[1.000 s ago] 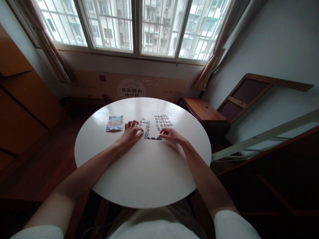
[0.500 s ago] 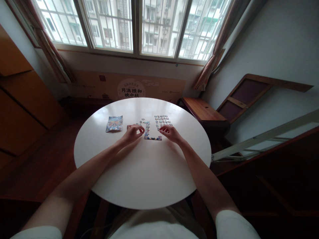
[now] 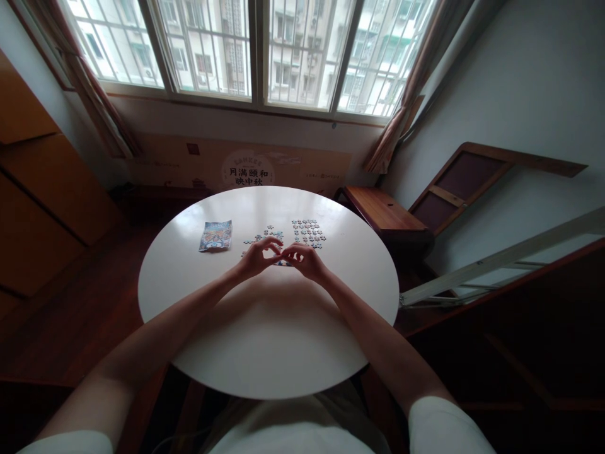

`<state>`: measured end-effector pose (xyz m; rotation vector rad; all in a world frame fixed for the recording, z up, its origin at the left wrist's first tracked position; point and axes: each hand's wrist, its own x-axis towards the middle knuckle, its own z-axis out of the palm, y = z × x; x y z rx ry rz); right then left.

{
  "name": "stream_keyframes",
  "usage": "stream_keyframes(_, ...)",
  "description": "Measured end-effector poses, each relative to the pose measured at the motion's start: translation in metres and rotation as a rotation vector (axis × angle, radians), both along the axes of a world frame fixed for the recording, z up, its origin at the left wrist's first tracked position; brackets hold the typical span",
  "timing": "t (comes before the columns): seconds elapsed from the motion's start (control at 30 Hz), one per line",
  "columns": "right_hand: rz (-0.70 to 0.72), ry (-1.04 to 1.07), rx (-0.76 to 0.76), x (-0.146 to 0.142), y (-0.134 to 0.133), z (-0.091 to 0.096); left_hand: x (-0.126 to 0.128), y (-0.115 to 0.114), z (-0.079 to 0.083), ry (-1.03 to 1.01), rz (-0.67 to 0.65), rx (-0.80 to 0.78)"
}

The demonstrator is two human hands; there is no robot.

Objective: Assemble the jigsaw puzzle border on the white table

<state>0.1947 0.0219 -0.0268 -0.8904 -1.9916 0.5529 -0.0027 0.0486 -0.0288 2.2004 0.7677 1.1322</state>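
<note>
My left hand (image 3: 258,257) and my right hand (image 3: 306,258) meet at the fingertips over a partly joined jigsaw puzzle (image 3: 283,263). Thumb and forefinger are pinched on both hands. Whatever lies between the fingertips is too small to make out. Most of the joined puzzle is hidden behind the fingers; a bit of its near edge shows below them. Loose puzzle pieces (image 3: 270,227) are scattered just beyond my left hand. Past my right hand, more loose pieces (image 3: 306,224) lie in rough rows.
A colourful printed packet or sheet (image 3: 215,236) lies at the left on the round white table (image 3: 274,334). Behind the table's right edge stands a wooden bench or stool (image 3: 382,208). A pale metal frame (image 3: 472,277) leans at the right. Barred windows are ahead.
My right hand has moved left from the right side of the puzzle, and its fingertips now meet those of my left hand. The joined puzzle has become mostly covered.
</note>
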Motion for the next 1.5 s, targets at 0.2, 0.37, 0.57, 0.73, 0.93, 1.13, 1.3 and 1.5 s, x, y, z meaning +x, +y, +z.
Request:
stream_keyframes(0.2,-0.198,0.009,-0.036,0.019,0.008,0.001,-0.006,-0.002,0.004,0.235,0.081,0.211)
stream_keyframes(0.37,-0.375,0.064,-0.102,0.043,0.02,-0.007,-0.012,-0.004,0.002,0.442,0.088,0.315)
stream_keyframes(0.57,-0.394,0.121,-0.163,0.049,0.026,-0.013,-0.012,-0.008,0.004,0.507,0.037,0.343)
stream_keyframes(0.73,-0.379,0.087,-0.173,0.048,0.024,-0.012,-0.013,-0.009,0.007,0.535,0.011,0.336)
stream_keyframes(0.93,-0.377,0.045,-0.184,0.047,0.024,-0.013,-0.014,-0.009,0.009,0.542,-0.027,0.332)
stream_keyframes(1.13,-0.366,0.016,-0.191,0.047,0.023,-0.012,-0.014,-0.008,0.01,0.523,-0.055,0.297)
stream_keyframes(1.3,-0.349,-0.007,-0.198,0.047,0.021,-0.01,-0.018,-0.003,0.006,0.503,-0.092,0.288)
stream_keyframes(1.5,-0.312,-0.044,-0.221,0.046,0.018,-0.005,-0.019,-0.003,0.007,0.498,-0.109,0.296)
